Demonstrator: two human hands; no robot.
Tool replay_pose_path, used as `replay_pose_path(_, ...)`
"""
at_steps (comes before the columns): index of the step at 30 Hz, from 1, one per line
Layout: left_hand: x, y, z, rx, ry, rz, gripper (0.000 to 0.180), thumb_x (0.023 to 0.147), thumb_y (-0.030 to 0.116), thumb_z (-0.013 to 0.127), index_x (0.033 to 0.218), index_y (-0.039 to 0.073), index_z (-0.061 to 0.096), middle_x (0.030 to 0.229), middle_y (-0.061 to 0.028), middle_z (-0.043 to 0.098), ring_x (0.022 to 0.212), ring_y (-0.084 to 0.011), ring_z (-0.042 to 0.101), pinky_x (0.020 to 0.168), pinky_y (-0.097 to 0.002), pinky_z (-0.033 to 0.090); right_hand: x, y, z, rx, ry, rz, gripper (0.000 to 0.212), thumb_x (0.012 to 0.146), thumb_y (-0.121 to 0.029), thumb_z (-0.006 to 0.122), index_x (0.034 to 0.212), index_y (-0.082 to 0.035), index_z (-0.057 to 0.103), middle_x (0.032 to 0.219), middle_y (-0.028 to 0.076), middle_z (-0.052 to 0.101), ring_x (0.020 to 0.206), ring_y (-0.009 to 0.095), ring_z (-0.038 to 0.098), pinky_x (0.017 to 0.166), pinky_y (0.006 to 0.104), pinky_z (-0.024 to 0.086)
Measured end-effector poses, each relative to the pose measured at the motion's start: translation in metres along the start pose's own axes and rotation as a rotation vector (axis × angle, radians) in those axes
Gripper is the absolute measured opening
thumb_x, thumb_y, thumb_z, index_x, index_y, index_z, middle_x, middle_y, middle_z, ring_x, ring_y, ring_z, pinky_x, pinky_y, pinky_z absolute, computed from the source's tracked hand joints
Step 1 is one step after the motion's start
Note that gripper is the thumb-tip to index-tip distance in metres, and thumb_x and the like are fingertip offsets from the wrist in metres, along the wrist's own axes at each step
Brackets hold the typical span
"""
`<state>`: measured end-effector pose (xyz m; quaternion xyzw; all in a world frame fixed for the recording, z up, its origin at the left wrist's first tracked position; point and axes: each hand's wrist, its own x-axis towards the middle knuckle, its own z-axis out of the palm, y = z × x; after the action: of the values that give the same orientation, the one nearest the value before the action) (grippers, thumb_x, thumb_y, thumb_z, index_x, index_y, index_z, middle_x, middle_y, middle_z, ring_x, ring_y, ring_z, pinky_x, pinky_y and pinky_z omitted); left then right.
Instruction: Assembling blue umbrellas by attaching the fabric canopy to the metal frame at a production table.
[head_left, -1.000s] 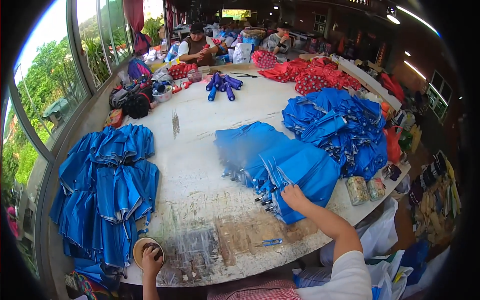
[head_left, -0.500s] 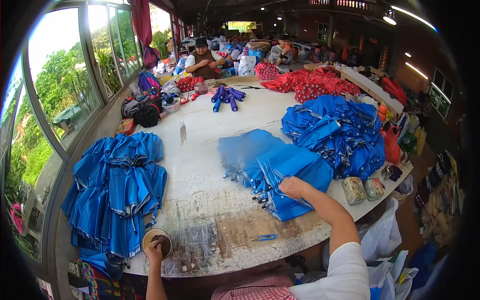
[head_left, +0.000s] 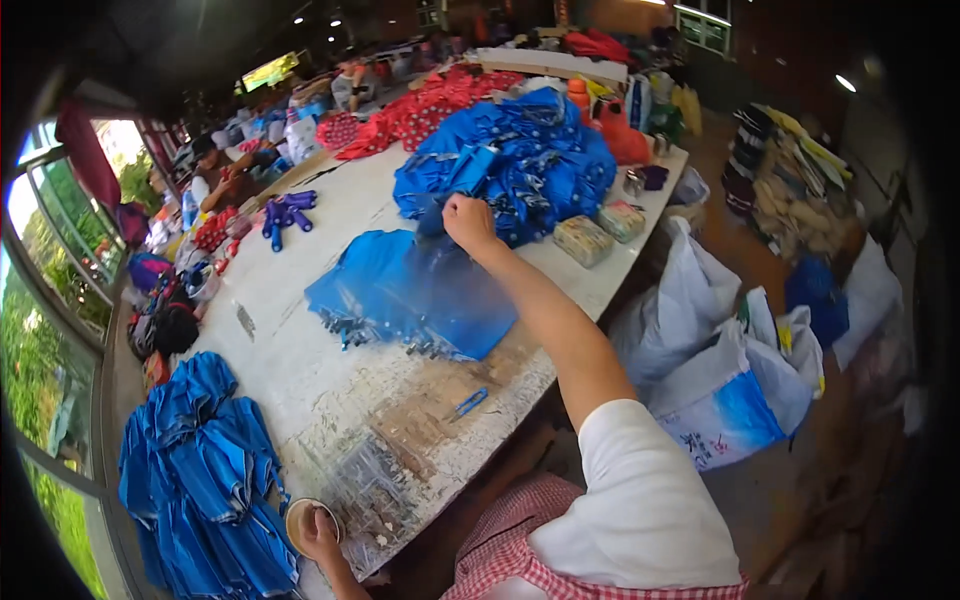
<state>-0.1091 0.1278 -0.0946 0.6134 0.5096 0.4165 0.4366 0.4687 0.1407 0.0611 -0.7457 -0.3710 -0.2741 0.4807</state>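
Note:
My left hand reaches into a round bowl with dark contents at the table's near left edge. Its fingers are drawn together, and whatever they pinch is hidden. Stretched far forward, my right hand is closed beside a dark blue, motion-blurred patch, close to a heaped pile of blue umbrellas. What it grips cannot be made out. Just below it, blue umbrellas lie spread flat in a layer, with their tips toward me. More blue umbrellas hang in overlapping rows at the left edge.
Blue thread snips lie near the front edge. Patterned bundles sit by the right edge, with white sacks on the floor beyond. Purple-blue rolled umbrellas, red dotted cloth and a seated co-worker are farther back.
My view has swung to the right. My right hand has left the near edge of the spread umbrellas and reached forward to the heaped pile. My left hand has stayed at the bowl.

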Motion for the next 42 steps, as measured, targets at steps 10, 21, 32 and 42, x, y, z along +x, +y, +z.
replay_pose_path(10, 0.128, -0.048, 0.134, -0.975, -0.266, -0.058, 0.058, 0.089, 0.042, 0.045, 0.130, 0.002, 0.036, 0.134, -0.0206, 0.035, 0.123, -0.0311, 0.034, 0.099, -0.0430, 0.031, -0.230, -0.189, -0.171, 0.902, -0.608, -0.454, 0.006, 0.071, -0.009, 0.058, 0.066, -0.007, 0.056, 0.057, 0.011, 0.054, 0.053, 0.028, 0.056, 0.048, 0.0365, 0.042)
replay_pose_path(21, -0.026, 0.253, 0.109, -0.123, 0.322, 0.729, 0.042, 0.090, 0.025, 0.048, 0.125, 0.001, 0.042, 0.118, -0.0142, 0.050, 0.103, -0.0241, 0.052, 0.089, -0.0371, 0.041, -0.260, -0.144, -0.221, 1.392, -1.019, 0.470, 0.038, 0.086, -0.016, 0.052, 0.122, -0.004, 0.047, 0.056, 0.009, 0.051, 0.041, 0.021, 0.050, 0.041, 0.0336, 0.040)
replay_pose_path(32, -0.016, 0.187, 0.123, -1.478, -0.425, 0.243, 0.031, 0.093, 0.025, 0.043, 0.112, 0.000, 0.045, 0.095, -0.0082, 0.051, 0.074, -0.0132, 0.049, 0.061, -0.0244, 0.044, -0.283, -0.147, -0.215, 1.308, -0.780, 0.154, 0.036, 0.089, -0.015, 0.050, 0.124, -0.009, 0.047, 0.050, -0.002, 0.039, 0.032, 0.010, 0.030, 0.033, 0.0256, 0.024)
replay_pose_path(42, -0.037, 0.264, 0.134, -1.915, -0.738, 0.094, 0.027, 0.092, 0.026, 0.046, 0.102, 0.001, 0.048, 0.076, -0.0036, 0.046, 0.058, -0.0104, 0.043, 0.050, -0.0219, 0.040, -0.240, -0.143, -0.259, 2.314, -1.671, 1.411, 0.034, 0.093, -0.024, 0.041, 0.124, -0.011, 0.044, 0.051, -0.006, 0.028, 0.035, 0.004, 0.024, 0.034, 0.0216, 0.022)
